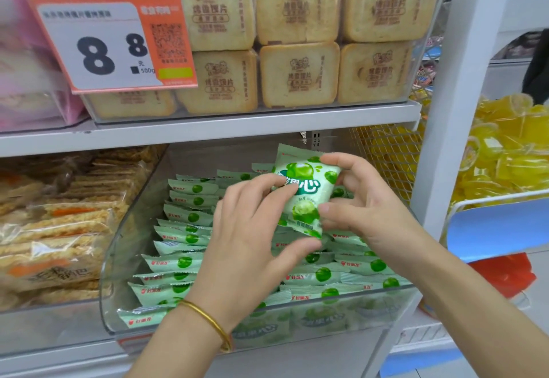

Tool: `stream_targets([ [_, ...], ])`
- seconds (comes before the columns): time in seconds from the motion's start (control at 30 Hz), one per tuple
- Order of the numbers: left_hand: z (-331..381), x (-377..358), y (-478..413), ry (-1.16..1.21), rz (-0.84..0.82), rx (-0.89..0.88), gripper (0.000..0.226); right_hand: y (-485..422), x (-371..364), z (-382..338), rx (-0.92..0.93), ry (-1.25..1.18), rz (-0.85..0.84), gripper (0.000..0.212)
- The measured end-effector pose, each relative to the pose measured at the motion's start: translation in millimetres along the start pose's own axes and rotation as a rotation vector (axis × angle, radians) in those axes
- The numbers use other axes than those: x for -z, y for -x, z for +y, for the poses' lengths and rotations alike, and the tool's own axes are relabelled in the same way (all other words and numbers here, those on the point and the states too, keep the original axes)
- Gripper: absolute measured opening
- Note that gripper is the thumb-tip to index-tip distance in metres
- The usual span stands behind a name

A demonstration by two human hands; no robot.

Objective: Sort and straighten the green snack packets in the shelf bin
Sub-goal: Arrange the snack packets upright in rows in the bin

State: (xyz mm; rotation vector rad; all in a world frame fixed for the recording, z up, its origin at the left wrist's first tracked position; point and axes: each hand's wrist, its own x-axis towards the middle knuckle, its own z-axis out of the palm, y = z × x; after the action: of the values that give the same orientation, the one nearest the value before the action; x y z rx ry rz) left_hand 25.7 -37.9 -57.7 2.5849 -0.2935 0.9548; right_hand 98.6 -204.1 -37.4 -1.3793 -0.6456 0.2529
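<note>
Both hands' fingers [276, 183] pinch one glossy, crinkle-edged green packet [304, 187] above the clear curved plastic bin [124, 247].

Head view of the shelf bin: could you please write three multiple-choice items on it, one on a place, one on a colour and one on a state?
1. Where is the held green packet?
A. on the upper shelf
B. in the yellow basket
C. above the clear bin

2. What colour is the bracelet on the left wrist?
A. silver
B. gold
C. red

3. How is that packet held?
A. pinched by the left hand and the right hand
B. by the left hand alone
C. lying free

Key:
1 C: it is up over the rows of packets in the bin.
2 B: the band shines yellow gold.
3 A: fingers of both hands curl round its edges.
</note>
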Motion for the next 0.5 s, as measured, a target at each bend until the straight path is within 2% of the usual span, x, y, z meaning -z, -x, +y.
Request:
stream_targets([
  [0.07, -1.5, -0.4, 0.2, -0.069, -0.016, -0.017, 0.066, 0.5, 1.2, -0.3, -0.011, -0.061, -0.040, 0.056],
  [0.13, -3.1, 0.8, -0.9, -0.075, 0.001, -0.006, 0.056, 1.7, 1.7, -0.8, -0.007, -0.078, -0.080, 0.060],
  [0.2, -3.3, 2.7, -2.7, -0.021, 0.036, 0.001, 0.044, 2.5, 1.1, 0.4, 0.044, 0.013, -0.086, 0.063],
  [0.27, 0.3, 7.1, -3.2, 0.112, 0.084, 0.071, 0.033, 2.9, 0.2, 1.3, 0.127, 0.125, -0.038, 0.061],
  [0.33, 4.8, 11.1, -3.9, 0.337, 0.128, 0.217, 0.027, 2.8, 2.5, 2.1, 0.214, 0.237, 0.070, 0.056],
  [0.43, 7.0, 12.9, -3.8, 0.671, 0.109, 0.389, 0.041, 1.7, 6.2, 1.1, 0.257, 0.376, 0.124, 0.039],
  [0.5, 8.3, 13.4, -4.4, 0.776, 0.098, 0.437, 0.048, 2.2, 5.9, -0.4, 0.201, 0.299, 0.061, 0.039],
])
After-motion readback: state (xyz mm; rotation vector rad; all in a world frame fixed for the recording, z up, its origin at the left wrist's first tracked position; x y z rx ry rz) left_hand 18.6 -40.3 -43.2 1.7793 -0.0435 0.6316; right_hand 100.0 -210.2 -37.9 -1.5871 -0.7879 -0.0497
